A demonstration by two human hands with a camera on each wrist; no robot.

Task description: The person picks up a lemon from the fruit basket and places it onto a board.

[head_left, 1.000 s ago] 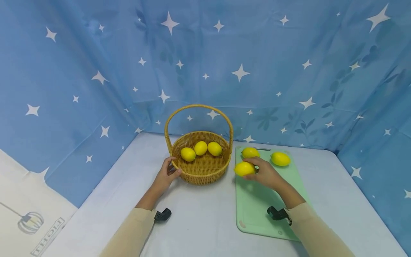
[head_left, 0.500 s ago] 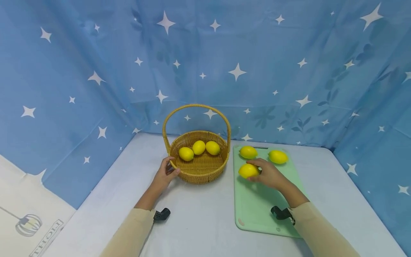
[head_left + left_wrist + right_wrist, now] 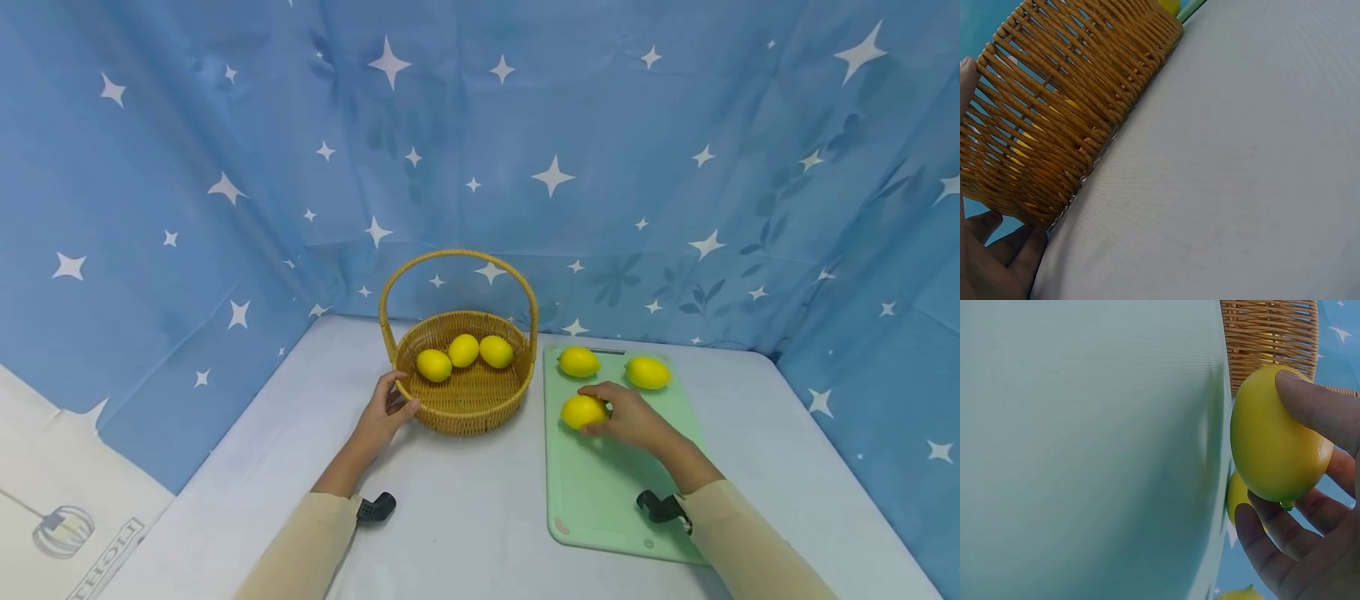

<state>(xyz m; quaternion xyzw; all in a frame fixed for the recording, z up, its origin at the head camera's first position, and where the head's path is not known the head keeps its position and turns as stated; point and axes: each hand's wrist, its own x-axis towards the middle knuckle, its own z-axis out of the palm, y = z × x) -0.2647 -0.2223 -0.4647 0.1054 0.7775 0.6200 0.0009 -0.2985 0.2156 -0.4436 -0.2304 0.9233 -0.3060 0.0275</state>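
A wicker basket (image 3: 468, 423) with a tall hoop handle stands on the table and holds 3 lemons (image 3: 463, 351). My left hand (image 3: 381, 415) grips its left front side. In the left wrist view, the thumb lies at the basket's rim and the fingertips (image 3: 1030, 247) reach its base. My right hand (image 3: 633, 417) holds another lemon (image 3: 583, 412) between thumb and fingers over the green cutting board (image 3: 600, 500). Whether this lemon touches the board I cannot tell. Two more lemons lie at the board's far end, one at left (image 3: 578, 362) and one at right (image 3: 648, 372).
A white cloth (image 3: 465, 517) covers the table. Blue curtains (image 3: 480, 125) with white stars hang close behind and along both sides. The board lies just right of the basket, with a narrow strip of cloth between them.
My right hand has shifted a little right and nearer with its lemon, from the board's left edge to farther over the board. The left hand stays on the basket. The head view tilts slightly.
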